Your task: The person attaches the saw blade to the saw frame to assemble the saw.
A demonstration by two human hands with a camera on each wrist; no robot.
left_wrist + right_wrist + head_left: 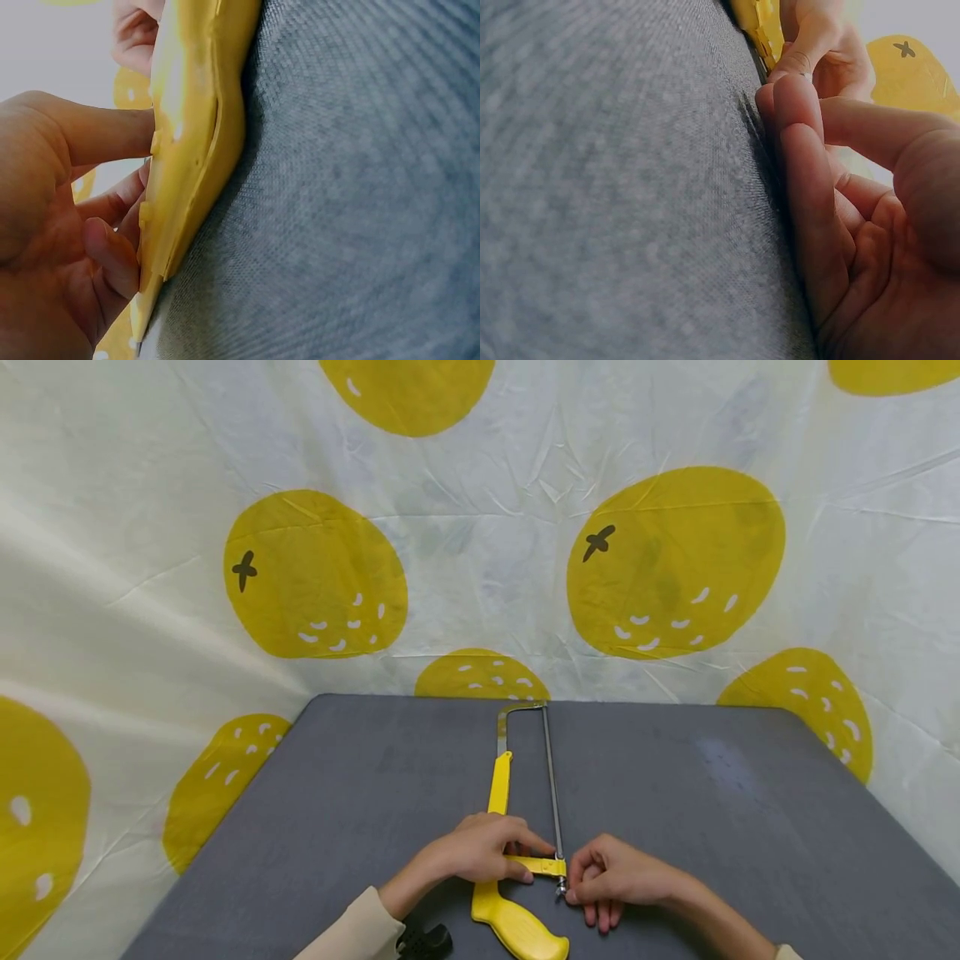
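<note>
A hacksaw with a yellow handle [517, 927] lies flat, its metal front end pointing away and its thin blade [552, 777] along the right side. My left hand [483, 847] grips the yellow frame above the handle, thumb and index finger reaching along the short crossbar [542, 866]. In the left wrist view, fingertips press on the yellow plastic [187, 127]. At the blade's near end sits a small metal wing nut [561, 886]. My right hand [622, 877] pinches at it with thumb and index finger, other fingers curled; the right wrist view hides the nut behind fingertips [796, 97].
The hacksaw rests on a grey cloth-covered table [720, 810]. A black object [431, 942] shows beside the left sleeve [360, 931]. Behind and along the sides hangs a white curtain [487, 577] printed with yellow fruit.
</note>
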